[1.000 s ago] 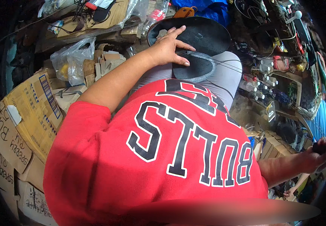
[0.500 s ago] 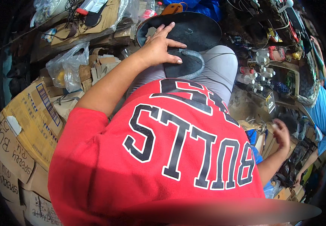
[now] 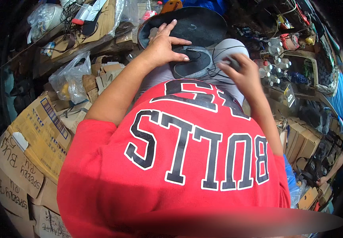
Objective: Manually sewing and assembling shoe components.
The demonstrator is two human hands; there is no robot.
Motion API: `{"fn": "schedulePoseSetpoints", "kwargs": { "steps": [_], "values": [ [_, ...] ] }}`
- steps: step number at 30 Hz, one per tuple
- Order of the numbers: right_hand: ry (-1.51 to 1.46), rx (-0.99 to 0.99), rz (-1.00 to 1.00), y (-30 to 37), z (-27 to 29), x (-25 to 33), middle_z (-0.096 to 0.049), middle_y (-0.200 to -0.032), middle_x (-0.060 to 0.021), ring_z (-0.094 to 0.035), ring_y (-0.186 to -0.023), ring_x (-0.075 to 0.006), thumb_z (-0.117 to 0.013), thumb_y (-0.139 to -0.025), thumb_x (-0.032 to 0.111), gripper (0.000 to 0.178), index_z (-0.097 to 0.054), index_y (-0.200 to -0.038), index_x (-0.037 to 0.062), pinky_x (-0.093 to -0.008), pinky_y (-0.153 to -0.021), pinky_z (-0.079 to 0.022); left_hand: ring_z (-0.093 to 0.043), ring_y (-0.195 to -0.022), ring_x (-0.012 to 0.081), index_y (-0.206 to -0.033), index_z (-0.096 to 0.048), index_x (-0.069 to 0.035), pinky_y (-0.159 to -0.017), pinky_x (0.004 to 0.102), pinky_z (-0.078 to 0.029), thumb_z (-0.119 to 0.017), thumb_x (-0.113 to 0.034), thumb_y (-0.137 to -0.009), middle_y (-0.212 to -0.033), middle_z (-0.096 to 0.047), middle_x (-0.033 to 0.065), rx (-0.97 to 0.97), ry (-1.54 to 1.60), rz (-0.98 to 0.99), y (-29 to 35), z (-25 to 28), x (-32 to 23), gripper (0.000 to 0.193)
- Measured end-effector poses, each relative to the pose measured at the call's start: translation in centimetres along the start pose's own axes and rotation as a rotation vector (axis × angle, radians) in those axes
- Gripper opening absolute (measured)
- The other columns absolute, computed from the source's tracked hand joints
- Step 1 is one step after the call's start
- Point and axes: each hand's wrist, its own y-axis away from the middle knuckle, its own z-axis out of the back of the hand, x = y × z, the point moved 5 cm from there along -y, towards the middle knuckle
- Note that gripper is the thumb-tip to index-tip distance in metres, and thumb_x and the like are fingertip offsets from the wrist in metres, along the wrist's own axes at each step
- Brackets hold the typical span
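Observation:
A dark shoe piece with a grey rim (image 3: 195, 65), seemingly a sole or slipper, lies across my lap. My left hand (image 3: 161, 49) rests over its left end with fingers spread and stretched out. Its thumb and forefinger touch or hover at the piece's edge, while the other fingers reach over a dark round basin (image 3: 203, 25). My right hand (image 3: 242, 73), slightly blurred, is above my right thigh beside the piece, its fingers curled around something dark I cannot make out. A thin dark cord (image 3: 215, 71) runs loosely between the piece and this hand.
Cardboard boxes (image 3: 36, 135) are stacked at the left, below a clear plastic bag (image 3: 72, 77). Several small bottles (image 3: 272, 69) stand at the right near a grey frame. A wooden board (image 3: 100, 23) with loose items is at the far left. Another person's arm (image 3: 332, 170) shows at the right.
My right hand has swung in from the far lower right to beside the shoe piece. The cord now lies in looser curves. My left hand stays spread in nearly the same place.

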Motion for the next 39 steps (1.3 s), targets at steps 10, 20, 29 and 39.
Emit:
{"fn": "schedulePoseSetpoints", "kwargs": {
  "steps": [10,20,29,39],
  "values": [
    [-0.271,0.366,-0.241,-5.0,-6.8,0.4,-0.059,-0.063,-0.0088,-0.055,-0.054,-0.0171,-0.067,-0.076,0.027,0.026,-0.062,-0.075,0.0017,-0.0285,-0.052,-0.043,-0.022,-0.132,0.0377,-0.102,-0.068,-0.030,-0.107,0.0434,-0.022,-0.083,-0.036,-0.053,-0.146,-0.023,0.0136,-0.034,-0.048,0.018,0.4,0.1,-0.3,0.052],
    [-1.226,0.046,0.264,-2.6,7.8,2.6,-0.044,-0.060,-0.0007,-0.040,-0.054,-0.0105,-0.060,-0.077,0.019,0.020,-0.048,-0.068,0.0064,-0.0235,-0.051,-0.032,-0.021,-0.133,0.0384,-0.102,-0.068,-0.029,-0.108,0.0448,-0.022,-0.082,-0.037,-0.055,-0.146,-0.023,0.0139,-0.037,-0.015,0.011,0.6,0.5,0.0,0.050],
    [-0.218,-0.183,-0.497,6.7,21.4,-12.5,-0.053,-0.073,0.0037,-0.040,-0.057,-0.0035,-0.063,-0.080,0.019,0.017,-0.060,-0.091,0.0066,-0.0180,-0.051,-0.029,-0.040,-0.116,0.0298,-0.095,-0.071,-0.025,-0.099,0.0430,-0.031,-0.078,-0.035,-0.060,-0.125,-0.047,0.0095,-0.200,-0.170,-0.107,1.4,1.7,-2.0,0.037],
    [0.064,-0.104,-0.937,15.8,14.3,-26.8,-0.048,-0.061,0.0011,-0.040,-0.049,-0.0087,-0.069,-0.076,0.039,0.040,-0.057,-0.089,0.0027,-0.0264,-0.044,-0.030,-0.049,-0.096,0.0245,-0.072,-0.070,-0.013,-0.086,0.0365,-0.039,-0.073,-0.027,-0.065,-0.095,-0.056,0.0036,-0.056,-0.071,-0.088,-2.9,1.7,-1.2,0.015]
  ]
}}
